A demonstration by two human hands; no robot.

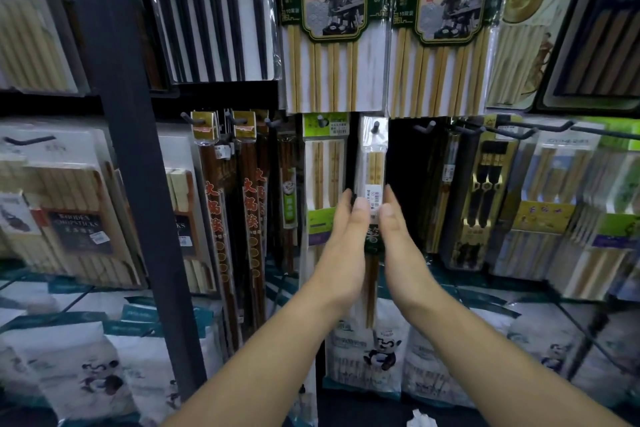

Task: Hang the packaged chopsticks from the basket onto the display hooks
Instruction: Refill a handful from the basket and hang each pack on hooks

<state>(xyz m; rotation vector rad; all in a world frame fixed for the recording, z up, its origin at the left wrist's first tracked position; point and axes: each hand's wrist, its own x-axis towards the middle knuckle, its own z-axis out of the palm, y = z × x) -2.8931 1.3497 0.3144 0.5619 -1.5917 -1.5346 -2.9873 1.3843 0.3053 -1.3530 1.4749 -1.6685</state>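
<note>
A shop display wall filled the head view, crowded with rows of packaged chopsticks on pegs, with a dark metal upright post (pixel 131 149) at the left. At centre, a narrow clear plastic packet of pale bamboo chopsticks (pixel 375 163) hung upright from a short black display hook (pixel 375 127), whose tip showed in front of the packet's header. The left hand (pixel 346 236) and right hand (pixel 398 236) flanked the packet's middle. Each thumb lay on its front beside a white price sticker (pixel 374 199), and the nearly straight fingers ran along its edges, so both hands seemed to pinch it lightly. A wider green-labelled packet of bamboo chopsticks (pixel 325 163) hung just beside it on the left, and a bare black hook (pixel 424 128) stood to the right. The basket was not in view.

The packet looked only just seated, near the hook's tip. If the hands let go before sliding it back, it could slip off and drop onto the white panda-printed bags (pixel 381 354) below. A sideways push could knock the green-labelled neighbour, and a hard squeeze could bend the thin packet or tear its hanging hole
</note>
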